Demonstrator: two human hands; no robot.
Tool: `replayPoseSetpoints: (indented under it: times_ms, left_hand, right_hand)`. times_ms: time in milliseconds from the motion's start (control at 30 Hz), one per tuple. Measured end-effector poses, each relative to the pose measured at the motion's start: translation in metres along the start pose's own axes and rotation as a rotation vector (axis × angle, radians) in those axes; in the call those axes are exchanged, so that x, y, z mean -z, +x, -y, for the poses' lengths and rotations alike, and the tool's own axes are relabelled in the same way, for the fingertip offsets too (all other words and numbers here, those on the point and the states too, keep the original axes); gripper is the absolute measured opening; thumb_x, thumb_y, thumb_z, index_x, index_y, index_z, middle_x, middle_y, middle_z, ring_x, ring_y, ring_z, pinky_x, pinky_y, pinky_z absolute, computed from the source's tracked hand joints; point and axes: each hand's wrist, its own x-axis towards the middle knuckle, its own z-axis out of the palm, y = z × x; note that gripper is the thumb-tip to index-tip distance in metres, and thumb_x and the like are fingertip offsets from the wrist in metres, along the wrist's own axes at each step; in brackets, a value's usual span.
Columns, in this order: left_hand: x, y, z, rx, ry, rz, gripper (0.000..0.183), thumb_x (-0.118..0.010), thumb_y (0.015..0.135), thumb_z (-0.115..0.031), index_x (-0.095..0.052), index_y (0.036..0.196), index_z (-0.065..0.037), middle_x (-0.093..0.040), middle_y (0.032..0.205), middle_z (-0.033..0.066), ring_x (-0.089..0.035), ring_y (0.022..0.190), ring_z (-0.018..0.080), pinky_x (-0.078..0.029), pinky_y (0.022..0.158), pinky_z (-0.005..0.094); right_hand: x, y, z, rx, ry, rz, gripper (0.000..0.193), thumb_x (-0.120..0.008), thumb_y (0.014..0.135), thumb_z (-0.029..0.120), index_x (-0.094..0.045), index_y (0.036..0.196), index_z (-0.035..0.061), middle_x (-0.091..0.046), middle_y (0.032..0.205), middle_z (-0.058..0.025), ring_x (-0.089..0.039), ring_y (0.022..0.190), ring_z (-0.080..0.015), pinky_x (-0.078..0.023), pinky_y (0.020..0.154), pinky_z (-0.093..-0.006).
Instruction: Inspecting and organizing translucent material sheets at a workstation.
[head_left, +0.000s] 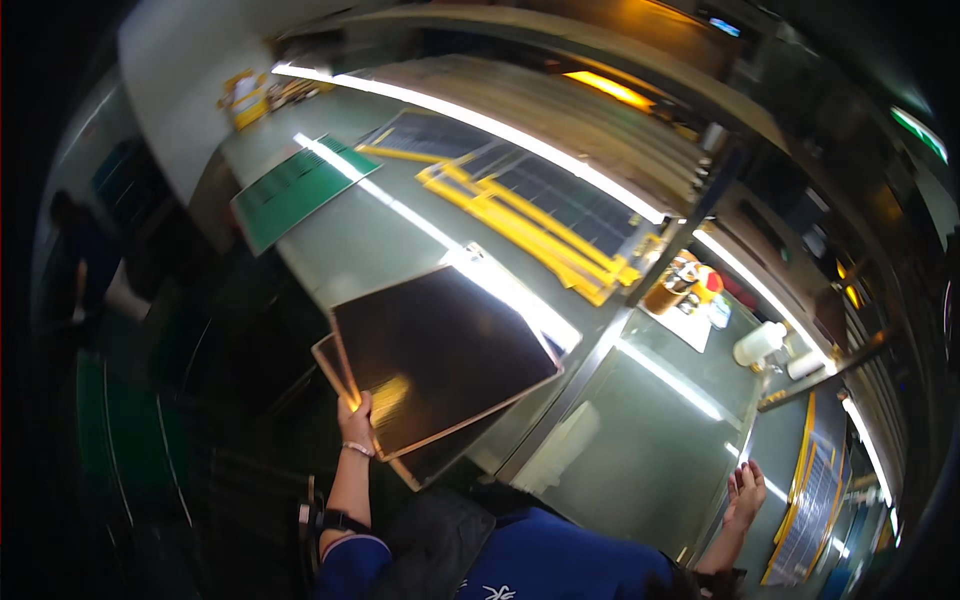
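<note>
My left hand (357, 420) is closed on the near left edge of a dark, flat panel (450, 350) with a copper-coloured border. A second similar panel (437, 458) lies beneath it, turned slightly so its corners stick out. The pair is held tilted over the near left edge of a grey-green worktop (360, 265). Off to the right, my right hand (743, 492) holds nothing; its fingers are loosely bent and apart, beside the edge of a glass-like greenish surface (640, 440).
A green board (300, 195) and dark gridded sheets with yellow frames (520, 235) lie farther back. Bottles (760, 343) and a brown container (665, 290) stand at right. A metal post (690, 240) rises to a lit overhead shelf. At far left stands another person (88, 255).
</note>
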Motion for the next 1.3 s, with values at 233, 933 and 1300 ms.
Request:
replayPoseSetpoints:
  times_ms: [233, 933, 1300]
  left_hand:
    - [-0.016, -0.022, 0.036, -0.086, 0.023, -0.289, 0.022, -0.068, 0.075, 0.0, -0.057, 0.092, -0.006, -0.058, 0.083, 0.0007, -0.056, 0.072, 0.0124, -0.046, 0.065, 0.0273]
    - [0.366, -0.196, -0.106, 0.003, 0.985, -1.252, 0.024, -0.052, 0.081, -0.009, -0.065, 0.1, -0.005, -0.065, 0.101, 0.0158, -0.061, 0.098, 0.0322, -0.048, 0.086, 0.0409]
    - [0.432, -0.14, -0.114, 0.63, 1.105, -1.098, 0.032, -0.064, 0.077, -0.015, -0.061, 0.105, 0.002, -0.061, 0.11, 0.0218, -0.06, 0.104, 0.034, -0.051, 0.086, 0.0404]
  right_hand:
    - [-0.117, -0.001, 0.0, 0.103, -0.124, 0.505, 0.026, -0.057, 0.089, 0.01, -0.056, 0.115, 0.0039, -0.061, 0.103, -0.0041, -0.058, 0.087, -0.0113, -0.048, 0.076, -0.0225]
    - [-0.095, -0.044, -0.185, 1.166, -1.121, 0.685, 0.041, -0.046, 0.091, 0.01, -0.042, 0.131, 0.0056, -0.037, 0.139, -0.0173, -0.035, 0.127, -0.0351, -0.03, 0.104, -0.0436]
    - [-0.126, -0.058, -0.2, 1.031, -1.273, 0.53, 0.045, -0.036, 0.088, 0.009, -0.039, 0.131, -0.003, -0.038, 0.136, -0.0245, -0.037, 0.125, -0.0392, -0.029, 0.104, -0.0452]
